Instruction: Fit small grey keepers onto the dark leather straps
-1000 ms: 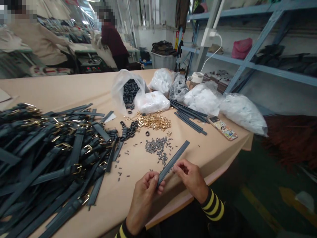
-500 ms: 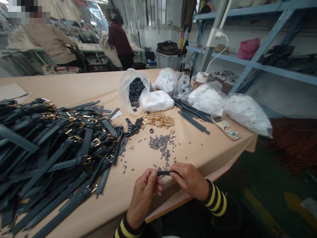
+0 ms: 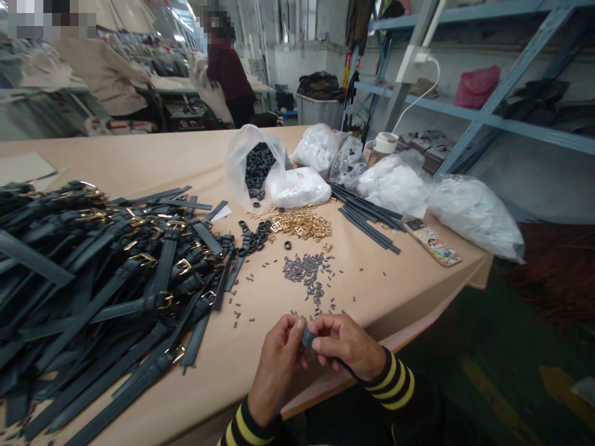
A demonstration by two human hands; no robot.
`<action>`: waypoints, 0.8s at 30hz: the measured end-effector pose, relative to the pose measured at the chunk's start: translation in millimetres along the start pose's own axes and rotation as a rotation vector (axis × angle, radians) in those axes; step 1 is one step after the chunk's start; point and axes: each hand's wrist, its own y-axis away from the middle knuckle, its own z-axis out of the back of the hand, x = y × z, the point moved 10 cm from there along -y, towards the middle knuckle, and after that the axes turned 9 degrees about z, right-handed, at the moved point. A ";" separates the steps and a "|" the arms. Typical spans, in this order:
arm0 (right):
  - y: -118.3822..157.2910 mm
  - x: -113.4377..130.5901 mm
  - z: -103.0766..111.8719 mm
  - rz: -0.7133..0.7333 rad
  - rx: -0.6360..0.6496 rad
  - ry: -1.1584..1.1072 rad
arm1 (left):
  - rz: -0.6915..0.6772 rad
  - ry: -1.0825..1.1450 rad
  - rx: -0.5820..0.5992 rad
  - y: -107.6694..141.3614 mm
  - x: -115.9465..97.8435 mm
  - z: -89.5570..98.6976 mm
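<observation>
Between my fingertips, over the front edge of the table (image 3: 260, 365), is a dark strap (image 3: 308, 336), bent into a curve. My left hand (image 3: 279, 359) pinches one side of it, and my right hand (image 3: 346, 344) grips the other side. Part of the strap is hidden by my fingers. Just beyond my hands lie small grey pieces (image 3: 302, 269), scattered on the cloth. Behind them are a heap of gold buckles (image 3: 302, 224) and some black loops (image 3: 255, 238). A large pile of dark straps with gold buckles (image 3: 106, 297) covers the left side.
An open plastic bag of black loops (image 3: 259, 166) and white plastic bags (image 3: 300, 188) stand at the back. Loose dark strips (image 3: 369, 230) and a phone (image 3: 433, 243) lie to the right. Blue shelving (image 3: 493, 118) rises behind. Two people (image 3: 230, 77) are at the far tables.
The strap between my hands was straight and flat; now it is bent into a curve. My hands have come closer together. The view has shifted slightly.
</observation>
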 end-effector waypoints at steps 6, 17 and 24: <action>-11.2 6.2 13.1 0.030 -0.119 0.136 | -0.460 -0.427 -0.154 18.4 -46.2 2.4; -30.9 5.9 28.7 0.035 -0.159 0.022 | -0.619 -0.755 -0.103 -3.5 -73.4 -12.9; -33.4 10.8 58.9 0.034 -0.249 0.026 | -0.630 -0.965 -0.128 -91.9 -126.3 17.4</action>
